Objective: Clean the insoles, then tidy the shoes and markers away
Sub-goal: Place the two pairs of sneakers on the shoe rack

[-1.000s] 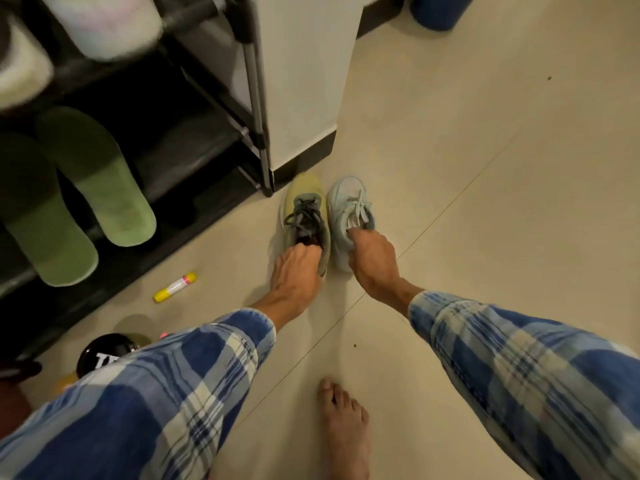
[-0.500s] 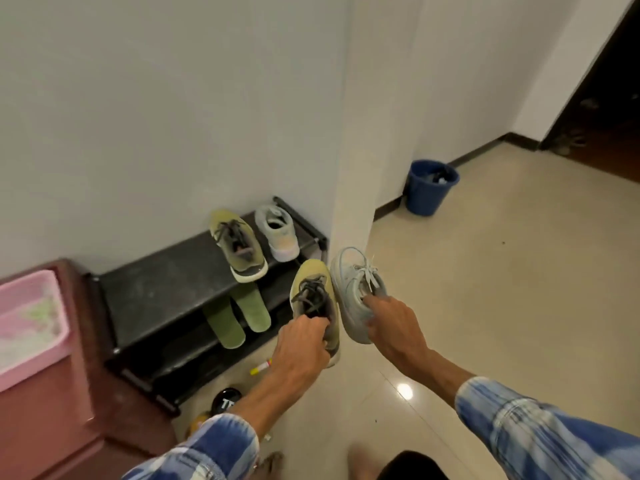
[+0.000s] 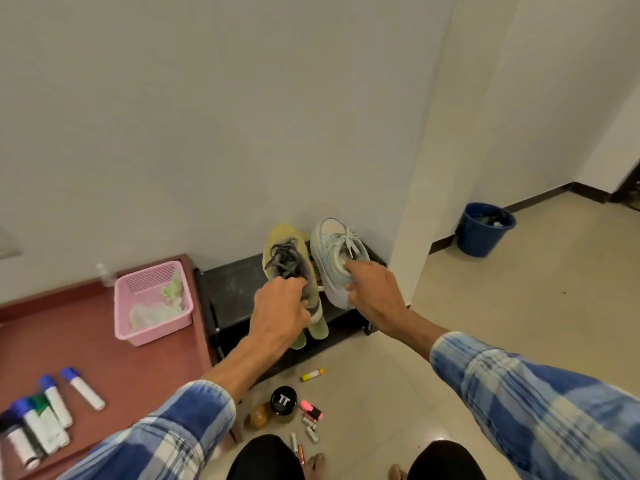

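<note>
My left hand [image 3: 280,306] grips the heel of a yellow-green shoe [image 3: 285,252] with grey laces. My right hand [image 3: 372,289] grips the heel opening of a pale blue-white shoe [image 3: 332,247]. Both shoes are held side by side, toes toward the wall, over the black shoe rack [image 3: 228,289]. Two green insoles [image 3: 317,329] peek out on the rack's lower shelf, below my left hand. Several white markers with blue caps [image 3: 52,407] lie on the red-brown table [image 3: 86,341] at the lower left. A yellow marker [image 3: 312,374] lies on the floor before the rack.
A pink basket [image 3: 154,303] holding cloths stands on the red-brown table beside the rack. On the floor near my feet are a black-lidded jar [image 3: 284,400], a pink highlighter [image 3: 310,409] and small batteries [image 3: 304,434]. A blue bucket [image 3: 485,229] stands by the wall at the right.
Both hands have lifted the shoes off the floor and carried them up over the rack's top. The view has risen, so the table and markers now show.
</note>
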